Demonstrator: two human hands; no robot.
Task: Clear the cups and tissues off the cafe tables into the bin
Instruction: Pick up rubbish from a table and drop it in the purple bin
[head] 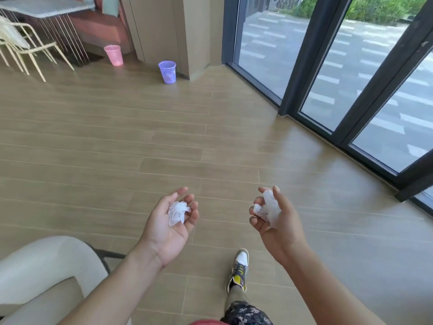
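— What is nearest to you?

— My shoe (239,268) at six o'clock, planted on the plank floor (140,141), and the rounded back of a cream armchair (46,266) at eight o'clock.

— And your hands?

— Both are out in front of me, well apart. My left hand (168,228) is turned palm up, fingers curled loosely round a crumpled tissue (178,213) that lies in the hollow of it. My right hand (278,228) is turned inward, and its fingers and thumb wrap a second tissue wad (269,208), with a bit of white poking out between the fingers.

— Where are the bins?

— Well ahead across bare floor. A purple bin (167,72) stands at eleven o'clock, just beside the foot of a beige pillar (187,31). A pink bin (114,55) stands farther back at ten o'clock, upright like the purple one. I cannot tell what is inside either.

— Anything else?

— Dark-framed glass doors (328,66) run from one to three o'clock. A pale wire chair (23,43) and a table (46,8) sit far off at ten o'clock.
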